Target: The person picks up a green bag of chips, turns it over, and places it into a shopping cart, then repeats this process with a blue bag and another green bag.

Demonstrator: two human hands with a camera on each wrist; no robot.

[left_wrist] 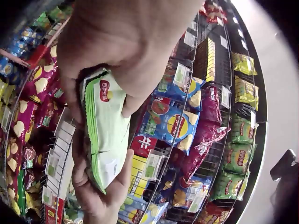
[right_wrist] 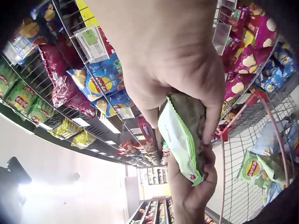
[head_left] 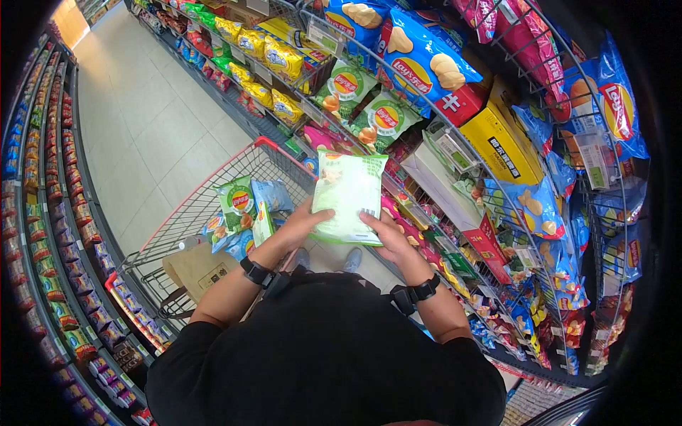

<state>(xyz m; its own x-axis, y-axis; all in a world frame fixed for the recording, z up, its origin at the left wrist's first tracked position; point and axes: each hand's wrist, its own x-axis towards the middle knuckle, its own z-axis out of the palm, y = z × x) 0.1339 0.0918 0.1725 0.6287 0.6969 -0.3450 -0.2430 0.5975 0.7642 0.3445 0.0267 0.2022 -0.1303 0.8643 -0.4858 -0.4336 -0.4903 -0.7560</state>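
Note:
In the head view a pale green chip bag [head_left: 348, 195] is held up in front of the body, its printed back facing the head camera. My left hand [head_left: 304, 224] grips its lower left side, thumb across the face. On the opposite side my right hand [head_left: 387, 234] grips it the same way, thumb near the barcode. Both wrist views show the bag edge-on, with the left hand [left_wrist: 117, 51] and right hand [right_wrist: 175, 70] each wrapped about one end. Fingers behind the bag are partly hidden.
A wire shopping cart [head_left: 163, 234] on the left holds several chip bags [head_left: 240, 202] and a brown paper bag [head_left: 202, 270]. Close on the right stand wire racks with blue chip bags [head_left: 423, 64] and a yellow carton [head_left: 501, 138]. Another snack shelf [head_left: 50, 234] lines the far left.

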